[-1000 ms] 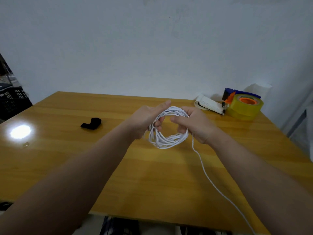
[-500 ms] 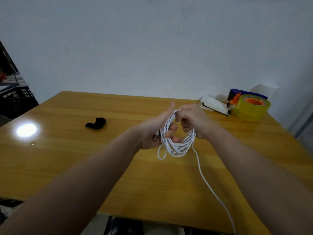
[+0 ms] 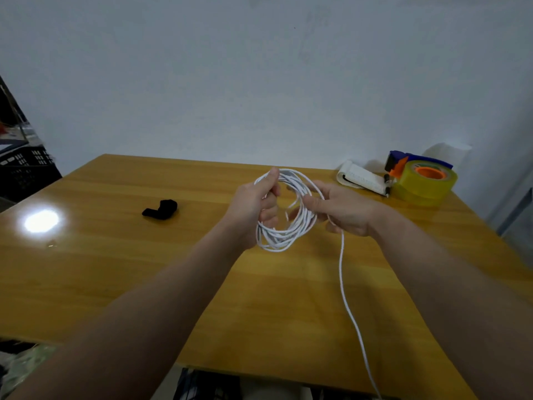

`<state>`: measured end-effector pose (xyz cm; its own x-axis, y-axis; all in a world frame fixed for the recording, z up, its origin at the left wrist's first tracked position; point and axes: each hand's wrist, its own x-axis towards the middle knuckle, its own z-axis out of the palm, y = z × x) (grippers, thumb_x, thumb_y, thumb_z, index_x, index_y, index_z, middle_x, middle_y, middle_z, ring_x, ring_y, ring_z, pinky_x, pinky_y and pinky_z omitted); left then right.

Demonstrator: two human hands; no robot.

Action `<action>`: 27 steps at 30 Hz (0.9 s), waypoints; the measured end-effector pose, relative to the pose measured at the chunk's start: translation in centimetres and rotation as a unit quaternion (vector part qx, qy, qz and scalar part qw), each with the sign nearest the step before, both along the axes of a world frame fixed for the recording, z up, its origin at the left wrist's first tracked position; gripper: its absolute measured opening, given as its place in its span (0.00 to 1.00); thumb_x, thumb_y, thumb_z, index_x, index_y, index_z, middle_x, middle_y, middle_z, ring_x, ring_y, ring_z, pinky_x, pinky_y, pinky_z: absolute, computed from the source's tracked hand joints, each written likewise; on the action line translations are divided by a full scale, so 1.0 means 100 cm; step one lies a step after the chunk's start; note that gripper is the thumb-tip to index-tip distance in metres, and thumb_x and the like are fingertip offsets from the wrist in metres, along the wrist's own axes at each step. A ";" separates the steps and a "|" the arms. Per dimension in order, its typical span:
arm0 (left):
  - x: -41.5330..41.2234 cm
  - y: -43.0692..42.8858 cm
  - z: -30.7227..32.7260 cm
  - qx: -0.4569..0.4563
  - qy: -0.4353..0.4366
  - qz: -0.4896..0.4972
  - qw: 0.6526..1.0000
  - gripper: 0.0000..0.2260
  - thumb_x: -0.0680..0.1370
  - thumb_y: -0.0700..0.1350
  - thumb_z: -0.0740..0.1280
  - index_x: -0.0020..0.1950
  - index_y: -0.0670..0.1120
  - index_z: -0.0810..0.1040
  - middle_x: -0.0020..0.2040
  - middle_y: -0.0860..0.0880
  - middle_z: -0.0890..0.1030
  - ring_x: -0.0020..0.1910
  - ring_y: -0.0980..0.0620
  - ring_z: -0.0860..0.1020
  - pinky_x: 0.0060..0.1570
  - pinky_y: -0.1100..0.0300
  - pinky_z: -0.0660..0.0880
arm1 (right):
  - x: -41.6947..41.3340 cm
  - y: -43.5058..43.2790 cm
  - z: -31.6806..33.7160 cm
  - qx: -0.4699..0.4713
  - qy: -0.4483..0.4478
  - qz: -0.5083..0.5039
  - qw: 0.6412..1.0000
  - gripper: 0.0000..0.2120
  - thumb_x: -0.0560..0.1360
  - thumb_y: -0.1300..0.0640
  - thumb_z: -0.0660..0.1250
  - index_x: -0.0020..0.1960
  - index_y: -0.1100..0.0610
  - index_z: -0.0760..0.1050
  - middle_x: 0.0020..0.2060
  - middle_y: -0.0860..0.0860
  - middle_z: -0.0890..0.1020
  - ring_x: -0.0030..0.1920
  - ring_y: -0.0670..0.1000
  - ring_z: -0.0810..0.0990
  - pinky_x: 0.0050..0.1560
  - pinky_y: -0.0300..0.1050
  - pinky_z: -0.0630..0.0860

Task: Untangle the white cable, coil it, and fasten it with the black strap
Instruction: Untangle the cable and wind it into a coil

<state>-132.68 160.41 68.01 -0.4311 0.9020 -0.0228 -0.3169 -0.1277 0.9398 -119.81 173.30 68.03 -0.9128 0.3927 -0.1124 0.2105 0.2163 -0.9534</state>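
Inside my grip, the thin white cable (image 3: pixel 277 241) has reopened from a bunch into a round coil; left hand (image 3: pixel 253 203) grips it, right hand (image 3: pixel 343 210) pinches the uncoiled tail. Coiling unfinished.

Only the person's two arms show, from the forearms forward. The left forearm (image 3: pixel 138 321) and right forearm (image 3: pixel 450 284) are bare along their whole visible length, from the bottom of the frame to the wrists. The wide lens makes them look broad near the camera and slim toward the hands. The left hand (image 3: pixel 253 203) and right hand (image 3: pixel 343 210) are bare too, as are the wrists and the fingers (image 3: pixel 269 215). The light is dim and the picture soft, so fine details such as nails, hair or marks cannot be made out. Both arms look smooth and even in outline.
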 end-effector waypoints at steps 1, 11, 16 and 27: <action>-0.001 -0.001 0.002 -0.011 0.015 0.010 1.000 0.18 0.80 0.52 0.61 0.35 0.44 0.67 0.19 0.53 0.58 0.16 0.57 0.57 0.19 0.68 0.55 | 0.002 0.002 0.002 0.032 -0.008 -0.006 0.999 0.20 0.73 0.47 0.65 0.63 0.50 0.72 0.45 0.53 0.85 0.36 0.52 0.81 0.20 0.35 0.60; 0.012 -0.002 0.011 -0.061 0.088 -0.006 0.994 0.22 0.79 0.56 0.62 0.30 0.48 0.61 0.23 0.51 0.57 0.19 0.54 0.57 0.22 0.64 0.54 | -0.007 0.026 -0.002 0.332 0.137 -0.179 0.916 0.18 0.81 0.54 0.57 0.36 0.61 0.67 0.28 0.52 0.66 0.28 0.41 0.65 0.31 0.36 0.62; -0.003 0.005 0.022 0.011 -0.029 0.048 0.998 0.19 0.80 0.53 0.61 0.32 0.47 0.63 0.20 0.53 0.58 0.16 0.56 0.58 0.19 0.66 0.57 | -0.020 0.002 -0.028 -0.052 0.165 -0.140 0.975 0.10 0.80 0.59 0.59 0.44 0.60 0.75 0.29 0.54 0.67 0.20 0.43 0.65 0.19 0.36 0.65; -0.053 0.017 0.025 0.044 -0.056 0.185 0.980 0.16 0.81 0.48 0.58 0.34 0.46 0.64 0.20 0.52 0.62 0.18 0.54 0.62 0.23 0.63 0.63 | -0.017 -0.023 -0.031 0.591 -0.169 -0.033 0.788 0.18 0.80 0.59 0.55 0.63 0.43 0.74 0.44 0.50 0.72 0.51 0.56 0.77 0.34 0.44 0.63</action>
<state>-137.98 162.12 70.46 -0.7284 0.6849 -0.0177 -0.3344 -0.3329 0.8817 -121.53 170.99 64.95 -0.8826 0.4504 0.1349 0.4567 0.8894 0.0182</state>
